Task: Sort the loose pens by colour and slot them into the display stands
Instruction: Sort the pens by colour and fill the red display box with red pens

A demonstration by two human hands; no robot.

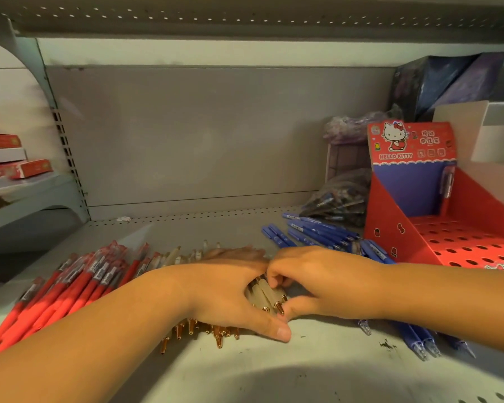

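Far left, side shelf: stack of small red boxes (12, 158), not part of the job.

Main shelf (274, 373), left to right:
- red pens (70, 286): big loose pile, lying roughly parallel and already grouped.
- cream pens (266, 292) with copper-coloured tips: pile in the centre, mostly under the hands, tips poking out toward the camera.
- left hand (224, 289): laid flat over the cream pile, fingers stretched across the far side, thumb splayed on the shelf. It's pressing and corralling, not gripping.
- right hand (312, 283): fingers curled and pinching a few cream pens against the left palm, thumb by the tips.
- blue pens (312, 231): scattered behind and under the right forearm, some down at the front edge.
- clear bag (338, 199) of more pens sits at the back.
- display stand (448, 228): red card with a perforated deck. Nearly every hole I can see is empty, and one pen (448, 181) stands at the back.

Handling, my read: the pens are light, stiff, smooth and round, so they'll roll and fan out if squeezed loosely. Take the bundle mid-barrel, all tips facing one way, and tap the ends level first. The stand is thin card and probably slides or tips, so steady it and feed one pen per hole. Sorting looks mostly done, slotting barely begun.
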